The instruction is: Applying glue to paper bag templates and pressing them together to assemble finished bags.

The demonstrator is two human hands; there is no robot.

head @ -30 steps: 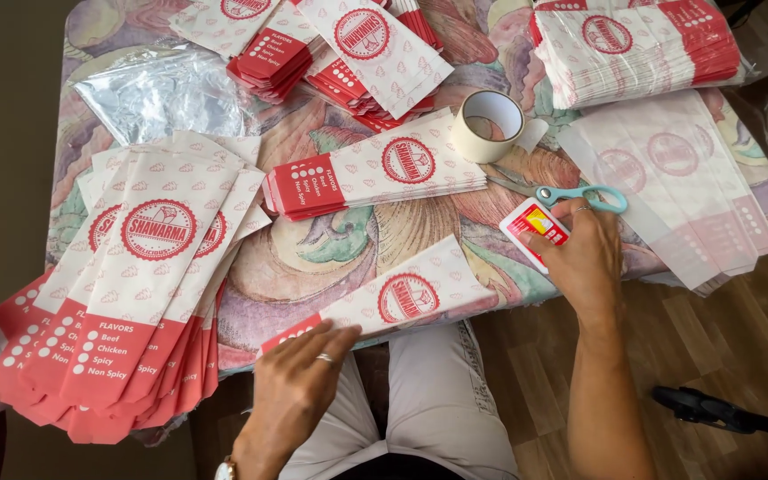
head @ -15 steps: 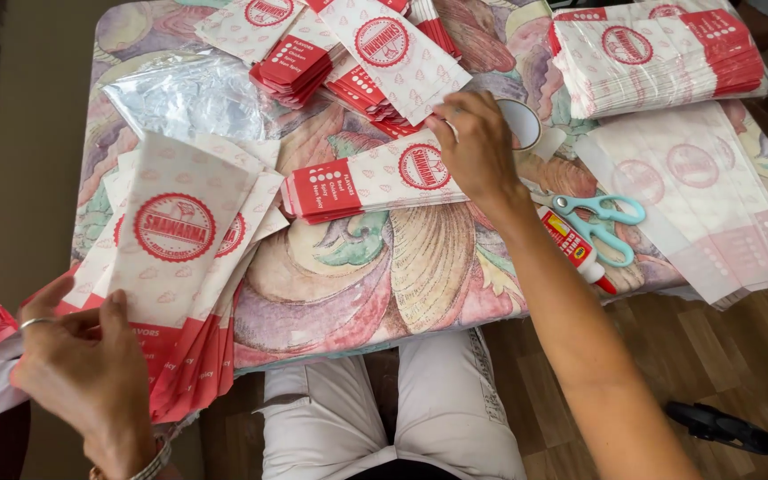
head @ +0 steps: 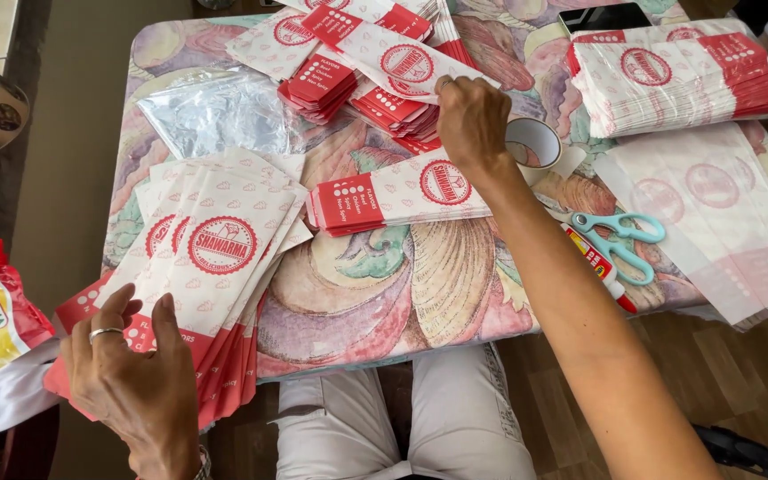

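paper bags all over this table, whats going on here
A person sits at a table covered in stacks of red-and-white paper bags. The left hand rests on the near end of a fanned stack of bags at the table's left edge. The right hand reaches across to the far middle, fingers on a long bag lying over a pile, just beside a roll of tape. Teal-handled scissors and a glue tube lie untouched to the right.

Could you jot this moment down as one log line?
left hand: on fanned red-and-white paper sleeves | right hand: fingertips on long paper sleeve, beside tape roll
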